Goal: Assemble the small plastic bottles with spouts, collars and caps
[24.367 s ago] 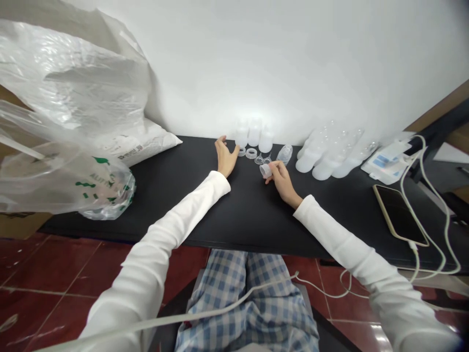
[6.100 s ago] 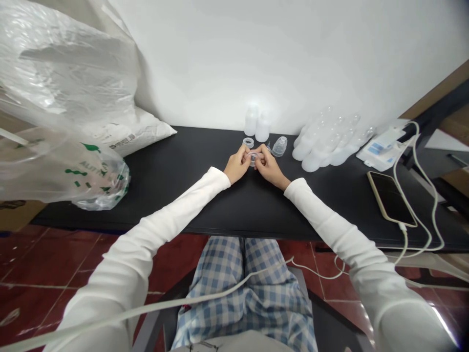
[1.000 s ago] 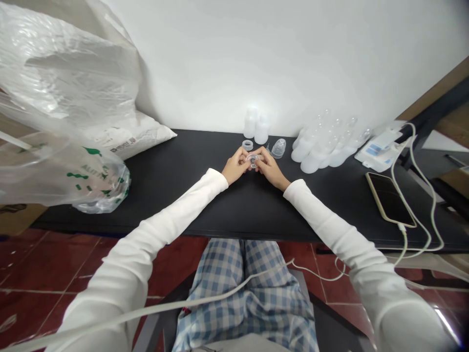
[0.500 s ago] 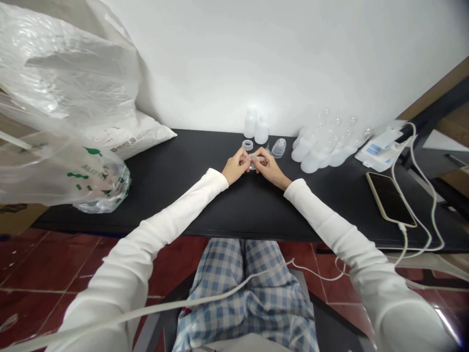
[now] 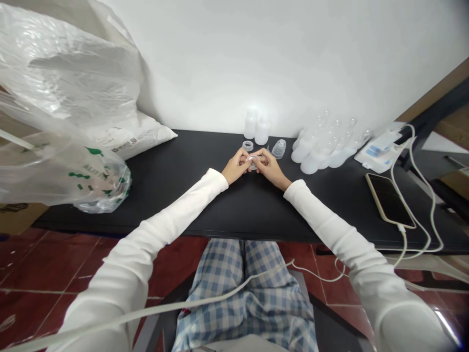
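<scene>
My left hand [image 5: 236, 167] and my right hand [image 5: 270, 168] meet over the black table [image 5: 234, 205]. Their fingertips close from both sides on a clear round bottle part [image 5: 253, 164]; fingers cover some of it, so its exact kind is hard to make out. Just behind my left hand lies a clear screw ring [image 5: 247, 145]. A clear domed bottle cap [image 5: 279, 148] rests beyond my right hand, beside a small clear piece [image 5: 267, 147] that the hand partly hides. Two small white translucent bottles [image 5: 261, 131] stand upright against the wall.
Several white bottles with clear domed tops [image 5: 322, 146] stand grouped at the right. Farther right are a white-and-blue packet [image 5: 379, 149], a phone [image 5: 390, 200] and a white cable [image 5: 434, 195]. Large plastic bags [image 5: 98, 171] crowd the left end.
The clear round part has tilted slightly between my fingertips. Both hands stay in nearly the same place, and the things on the table have not moved.
</scene>
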Available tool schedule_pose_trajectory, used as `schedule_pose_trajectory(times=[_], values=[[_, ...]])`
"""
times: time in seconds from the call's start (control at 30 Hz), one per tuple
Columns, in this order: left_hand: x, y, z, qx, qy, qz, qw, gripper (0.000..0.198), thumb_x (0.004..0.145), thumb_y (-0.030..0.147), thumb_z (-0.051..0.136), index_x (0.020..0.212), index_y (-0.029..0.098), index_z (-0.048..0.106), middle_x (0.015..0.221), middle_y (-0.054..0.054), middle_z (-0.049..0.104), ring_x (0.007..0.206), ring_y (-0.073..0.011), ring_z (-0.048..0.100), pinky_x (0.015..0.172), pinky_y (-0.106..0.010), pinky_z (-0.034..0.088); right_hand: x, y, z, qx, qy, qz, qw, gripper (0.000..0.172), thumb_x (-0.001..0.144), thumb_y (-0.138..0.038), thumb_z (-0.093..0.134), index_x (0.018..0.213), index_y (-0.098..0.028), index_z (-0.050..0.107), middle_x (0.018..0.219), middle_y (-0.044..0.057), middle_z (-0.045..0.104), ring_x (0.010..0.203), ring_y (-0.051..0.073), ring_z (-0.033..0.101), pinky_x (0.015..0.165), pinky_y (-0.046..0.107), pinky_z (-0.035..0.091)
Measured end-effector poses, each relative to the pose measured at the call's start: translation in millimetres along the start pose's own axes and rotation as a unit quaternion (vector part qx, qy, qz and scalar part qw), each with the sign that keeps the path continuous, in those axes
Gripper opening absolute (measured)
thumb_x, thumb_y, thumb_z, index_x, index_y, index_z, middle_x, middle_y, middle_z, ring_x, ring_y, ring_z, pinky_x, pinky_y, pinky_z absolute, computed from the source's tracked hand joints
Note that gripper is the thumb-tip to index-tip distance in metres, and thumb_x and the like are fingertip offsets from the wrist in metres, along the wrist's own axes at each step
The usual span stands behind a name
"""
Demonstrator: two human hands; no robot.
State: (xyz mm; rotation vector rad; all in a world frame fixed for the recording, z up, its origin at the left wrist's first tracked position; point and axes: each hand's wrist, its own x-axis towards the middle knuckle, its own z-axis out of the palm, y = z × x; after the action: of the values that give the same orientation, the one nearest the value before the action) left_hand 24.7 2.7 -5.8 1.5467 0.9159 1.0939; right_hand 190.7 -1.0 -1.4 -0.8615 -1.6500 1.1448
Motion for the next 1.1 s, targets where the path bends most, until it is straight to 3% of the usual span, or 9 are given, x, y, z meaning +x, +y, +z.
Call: schedule_pose_trajectory(times=[0.23,0.37,0.57,0.73,0.93,1.1], values=[[4.4,-5.1,-1.9,-0.025,0.014,-0.001,1.000,0.031,0.087,0.040,0.071,0.089,0.021,0.047,0.063,0.007,0.058,0.049,-0.0060,0.050,0.051,-0.020,0.040,0.3,7.7,0.1,-0.030,0.035,-0.018,0.999,0.050,0.083,-0.063,0.070,0.108,-0.025,0.047,0.064,-0.010,0.050,0.056,0.008,0.051,0.052,0.022,0.042],[6.4,-2.0,-6.4,-0.082,0.020,-0.015,0.996,0.035,0.081,0.040,0.076,0.096,0.021,0.051,0.068,0.005,0.062,0.053,-0.0068,0.054,0.054,-0.020,0.045,1.3,5.7,-2.9,0.026,0.043,0.008,0.999,0.064,0.082,-0.069,0.066,0.120,-0.027,0.037,0.071,-0.010,0.055,0.048,0.007,0.046,0.045,0.022,0.037],[2.9,5.4,-8.9,-0.117,0.006,-0.023,0.993,0.028,0.078,0.031,0.073,0.101,0.020,0.059,0.081,0.001,0.068,0.070,-0.0099,0.064,0.069,-0.024,0.054,3.5,3.5,-4.8,0.028,0.019,0.018,0.999,0.057,0.077,-0.074,0.069,0.097,-0.023,0.056,0.069,-0.007,0.054,0.048,0.005,0.042,0.044,0.021,0.035],[2.9,4.2,-8.5,-0.161,-0.005,-0.028,0.987,0.031,0.088,0.047,0.061,0.104,0.020,0.063,0.101,-0.005,0.070,0.088,-0.0140,0.067,0.082,-0.030,0.056,1.8,0.3,-2.3,-0.002,0.079,-0.014,0.997,0.054,0.075,-0.071,0.073,0.091,-0.022,0.058,0.069,-0.006,0.054,0.053,0.006,0.041,0.046,0.022,0.035],[4.0,-5.0,-4.9,-0.093,-0.026,0.019,0.995,0.056,0.068,0.053,0.085,0.104,0.021,0.057,0.103,-0.006,0.071,0.100,-0.0178,0.068,0.095,-0.036,0.052,0.6,-0.2,-3.1,-0.028,0.093,-0.026,0.995,0.053,0.077,-0.073,0.070,0.084,-0.022,0.055,0.074,-0.002,0.056,0.062,0.010,0.049,0.054,0.025,0.042],[5.5,-4.6,-5.1,-0.083,-0.046,0.050,0.994,0.057,0.069,0.056,0.084,0.107,0.022,0.058,0.113,-0.009,0.070,0.106,-0.0191,0.068,0.096,-0.035,0.052,-0.1,4.1,-3.9,-0.035,0.111,-0.033,0.993,0.054,0.078,-0.074,0.066,0.084,-0.022,0.053,0.075,-0.002,0.055,0.064,0.011,0.050,0.058,0.028,0.044]])
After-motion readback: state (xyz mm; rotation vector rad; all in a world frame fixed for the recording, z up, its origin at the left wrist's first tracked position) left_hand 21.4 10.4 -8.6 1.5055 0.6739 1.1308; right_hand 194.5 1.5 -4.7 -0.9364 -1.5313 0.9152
